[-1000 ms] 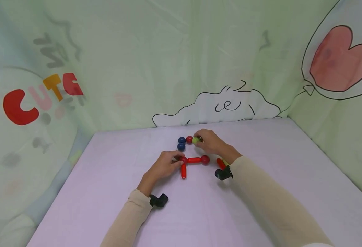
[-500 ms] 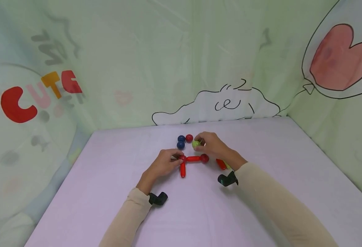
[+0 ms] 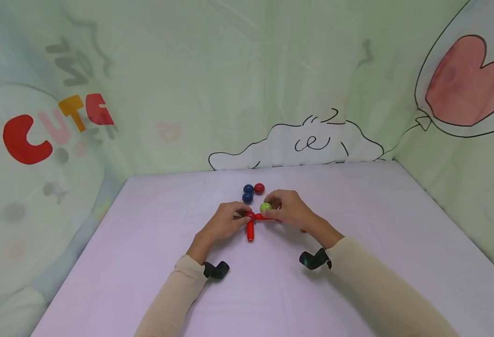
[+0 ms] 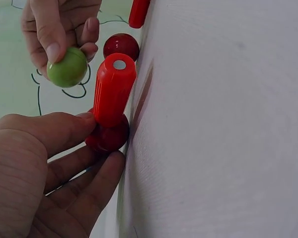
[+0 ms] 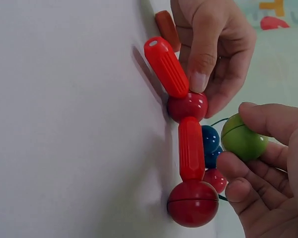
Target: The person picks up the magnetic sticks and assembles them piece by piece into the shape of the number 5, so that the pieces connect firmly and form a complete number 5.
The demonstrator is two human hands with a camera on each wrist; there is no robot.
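My left hand [image 3: 225,221] grips a red ball [image 5: 187,107] between thumb and fingers, low at the pale table. Two red rods join that ball: one [image 3: 250,231] points toward me, the other [image 5: 191,148] runs right to a second red ball [image 5: 192,204]. My right hand [image 3: 291,208] pinches a green ball [image 3: 265,207] by thumb and fingertips. In the left wrist view, the green ball [image 4: 68,68] is held clear of the red pieces. From the head, my right hand hides the second red ball and part of the sideways rod.
Two blue balls [image 3: 247,198] and a loose red ball [image 3: 259,188] lie behind the red pieces. Another red rod [image 3: 303,230] shows slightly below my right wrist, mostly covered. A printed cloth wall [image 3: 166,93] closes off the table's back.
My right hand has brought the green ball away from the loose red ball, toward me and over the sideways rod. My left hand keeps its grip in place.
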